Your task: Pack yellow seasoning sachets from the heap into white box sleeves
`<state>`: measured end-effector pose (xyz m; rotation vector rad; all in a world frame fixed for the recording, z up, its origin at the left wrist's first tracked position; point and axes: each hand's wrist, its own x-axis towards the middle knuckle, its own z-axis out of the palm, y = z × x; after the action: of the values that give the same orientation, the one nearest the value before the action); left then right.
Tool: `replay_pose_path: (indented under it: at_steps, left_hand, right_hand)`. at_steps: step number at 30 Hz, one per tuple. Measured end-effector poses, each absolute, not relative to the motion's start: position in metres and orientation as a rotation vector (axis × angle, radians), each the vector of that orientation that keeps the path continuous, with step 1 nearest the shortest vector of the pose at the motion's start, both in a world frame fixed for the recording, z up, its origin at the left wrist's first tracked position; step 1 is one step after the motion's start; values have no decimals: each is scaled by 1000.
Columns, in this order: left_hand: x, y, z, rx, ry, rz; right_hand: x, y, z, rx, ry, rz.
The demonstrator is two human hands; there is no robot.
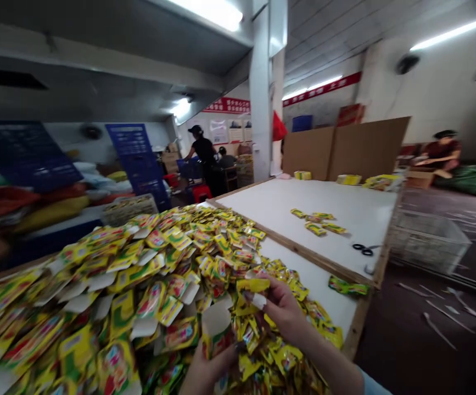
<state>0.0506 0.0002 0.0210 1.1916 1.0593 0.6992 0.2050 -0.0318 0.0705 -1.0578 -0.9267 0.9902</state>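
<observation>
Your left hand (207, 370) is low at the bottom edge, fingers wrapped round a small open carton (217, 329), its white mouth tilted up and its printed side facing you; your right hand (281, 307) sits just above and to the right of it, thumb and fingertips pinched shut on a yellow sachet (253, 285), held right over the near slope of the heap; the carton and the sachet are close but I cannot tell whether they touch; all around your hands lies a great pile of flattened cartons (118, 285), yellow, green and red with white flaps, spreading away to the left across the white table (328, 302); under your right wrist loose sachets (279, 351) are strewn thick towards the table's wooden edge; on the second white board beyond, a small cluster of sachets (318, 219) lies apart, with black-handled scissors (363, 249) near the far corner; a wire basket (427, 238) stands on the floor to the right; at the back one person in black (202, 151) stands, and another (441, 153) sits at the far right.
</observation>
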Motion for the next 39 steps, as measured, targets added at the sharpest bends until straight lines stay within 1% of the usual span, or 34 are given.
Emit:
replay_pose_path:
  at_steps: [3, 7, 11, 14, 18, 20, 23, 25, 28, 31, 34, 36, 39]
  left_hand:
    - [53, 6, 18, 1027, 888, 580]
    - [53, 5, 22, 1037, 788, 576]
    - [50, -11, 14, 1124, 780, 560]
    - [45, -22, 4, 1122, 826, 533]
    - [34, -30, -5, 1111, 642, 428]
    - [28, -32, -9, 1159, 669, 316]
    - [20, -33, -15, 1266, 924, 336]
    - [17, -33, -18, 1279, 1000, 395]
    - [16, -31, -21, 1235, 883, 345]
    - [21, -29, -23, 1208, 758, 289]
    - [29, -27, -24, 1205, 651, 314]
    - [35, -26, -22, 1178, 592, 321]
    - [43, -28, -13, 1040, 562, 240]
  right_hand:
    - [204, -22, 77, -1047, -1143, 931]
    - [205, -21, 88, -1094, -1614, 759]
    - [210, -35, 99, -1338, -2053, 891]
    - [210, -44, 100, -1475, -2204, 892]
    - [212, -49, 92, -1347, -2316, 1061]
    - [211, -49, 84, -1324, -2390, 1099]
    - [205, -49, 68, -1359, -2387, 1042]
    - [201, -49, 59, -1380, -2220, 1010]
    - [201, -48, 51, -1382, -1969, 981]
    - [208, -51, 53, -1289, -1987, 998]
    - [217, -58, 61, -1253, -2004, 1065]
    - [223, -64, 65, -1268, -1997, 1094]
    - [231, -71, 64, -1389, -1953, 1056]
